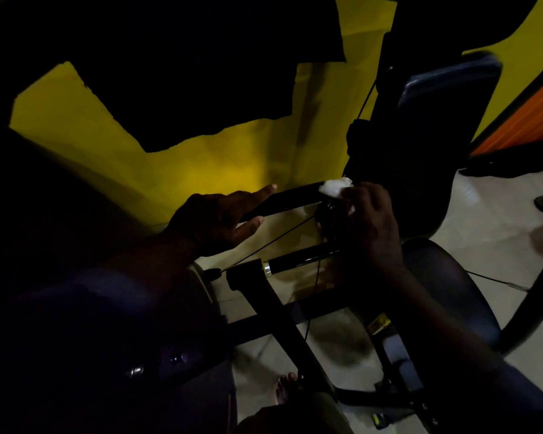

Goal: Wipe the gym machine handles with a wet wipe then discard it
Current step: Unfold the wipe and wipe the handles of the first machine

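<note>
Both hands are at a black handle bar (pixel 289 198) of the gym machine. The left hand (pixel 220 217) lies along it with fingers straight, one finger above the bar and one below, not curled round it. The right hand (pixel 370 220) curls its fingers over a crumpled white wet wipe (pixel 336 187) and holds it against the bar's far end, just beside a dark back pad (pixel 436 120). A thin cable (pixel 273 242) runs below, over the pale floor (pixel 483 220).

Dim lighting, low exposure. Yellow wall (pixel 201 170) with large black angular patches (pixel 170 73). Pale tiled floor (pixel 483 214). Orange slatted panel (pixel 521 120) at the far right edge.
</note>
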{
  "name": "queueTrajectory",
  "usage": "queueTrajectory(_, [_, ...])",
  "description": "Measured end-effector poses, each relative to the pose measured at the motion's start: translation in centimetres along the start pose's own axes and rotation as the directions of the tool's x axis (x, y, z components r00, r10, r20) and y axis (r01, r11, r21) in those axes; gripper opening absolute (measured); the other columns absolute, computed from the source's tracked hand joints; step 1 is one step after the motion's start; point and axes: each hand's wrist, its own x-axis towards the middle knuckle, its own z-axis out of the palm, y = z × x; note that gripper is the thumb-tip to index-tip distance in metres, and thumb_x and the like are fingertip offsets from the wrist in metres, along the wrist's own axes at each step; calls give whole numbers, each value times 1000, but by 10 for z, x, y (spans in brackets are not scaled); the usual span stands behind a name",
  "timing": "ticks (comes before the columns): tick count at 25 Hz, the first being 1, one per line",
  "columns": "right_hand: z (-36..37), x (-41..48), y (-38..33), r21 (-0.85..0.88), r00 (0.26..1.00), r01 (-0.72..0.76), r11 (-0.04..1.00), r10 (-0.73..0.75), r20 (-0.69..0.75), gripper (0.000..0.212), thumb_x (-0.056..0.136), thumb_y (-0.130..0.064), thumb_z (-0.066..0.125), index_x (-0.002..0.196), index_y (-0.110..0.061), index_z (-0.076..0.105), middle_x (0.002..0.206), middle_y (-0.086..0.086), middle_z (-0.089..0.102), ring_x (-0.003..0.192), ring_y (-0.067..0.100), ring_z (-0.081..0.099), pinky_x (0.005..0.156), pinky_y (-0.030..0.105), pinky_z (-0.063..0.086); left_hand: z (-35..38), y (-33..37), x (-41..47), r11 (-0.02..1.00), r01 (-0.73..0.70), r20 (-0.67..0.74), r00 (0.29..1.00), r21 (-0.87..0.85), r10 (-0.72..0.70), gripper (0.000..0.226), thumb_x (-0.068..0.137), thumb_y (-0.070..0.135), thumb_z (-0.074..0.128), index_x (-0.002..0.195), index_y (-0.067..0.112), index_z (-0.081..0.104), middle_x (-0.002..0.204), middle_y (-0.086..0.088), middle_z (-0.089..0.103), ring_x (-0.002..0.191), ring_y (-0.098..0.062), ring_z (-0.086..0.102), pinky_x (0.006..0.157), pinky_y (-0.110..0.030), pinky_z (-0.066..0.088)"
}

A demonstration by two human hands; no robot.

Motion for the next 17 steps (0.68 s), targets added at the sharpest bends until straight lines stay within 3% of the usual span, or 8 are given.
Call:
queueTrajectory(2, [12,-19,14,-3,987,154,988,-154,39,36,95,-11,67,130,-7,58,131,11,47,113,38,57,91,40,52,1,-1,-1,1000,-9,-18,1000,20,9,64,105,60,31,163,48,7,131,13,65,69,-17,64,54,-29,51])
queueTrajectory(6, [10,-73,42,3,927,194,981,-184,325,44,89,-18,64,132,-11,64,120,16,59,105,40,62,80,45,58,3,-4,0,999,-16,2,1000,45,16,64,105,58,34,163,47,9,131,14,64,70,-17,65,55,-30,52])
queueTrajectory(8, [6,-75,48,43,943,79,996,-89,319,40,92,-28,61,126,-8,67,119,3,61,110,31,63,89,30,54,4,-4,-2,997,-22,-15,1000,71,23,63,106,58,33,163,46,9,130,14,65,67,-16,64,54,-30,52])
queueTrajectory(9, [9,-62,50,113,969,-17,993,-12,248,38,95,-30,61,126,-8,67,123,-5,59,116,23,60,96,26,52,4,-4,-1,997,-19,-18,1000,71,20,63,106,57,34,163,45,11,129,13,66,65,-16,63,53,-30,52])
queueTrajectory(12, [13,-16,30,218,994,-104,970,95,51,35,95,-17,72,130,-19,68,136,-9,49,127,14,55,107,28,47,5,-4,0,998,-20,-11,1000,63,21,64,106,57,36,163,45,12,130,13,66,65,-16,64,52,-31,53])
queueTrajectory(13, [17,-14,26,273,997,-72,959,77,-8,34,94,-17,72,127,-24,68,135,-8,51,124,15,57,106,26,47,4,-3,-1,998,-12,-6,1000,57,13,64,105,58,36,163,45,12,132,13,65,67,-16,65,53,-32,54])
queueTrajectory(14, [19,-20,21,326,988,-134,936,151,-25,34,93,-17,71,125,-29,69,130,-7,57,118,15,62,102,23,49,4,-3,-2,998,-16,-14,1000,55,17,64,105,58,36,163,45,13,132,14,65,69,-17,67,54,-32,54])
queueTrajectory(17, [21,-47,26,297,895,-446,845,428,125,27,93,-7,70,115,-20,75,102,-7,70,101,20,72,82,3,46,4,-5,0,999,-21,-33,999,25,22,64,104,57,39,163,44,18,133,13,65,74,-18,70,54,-32,54])
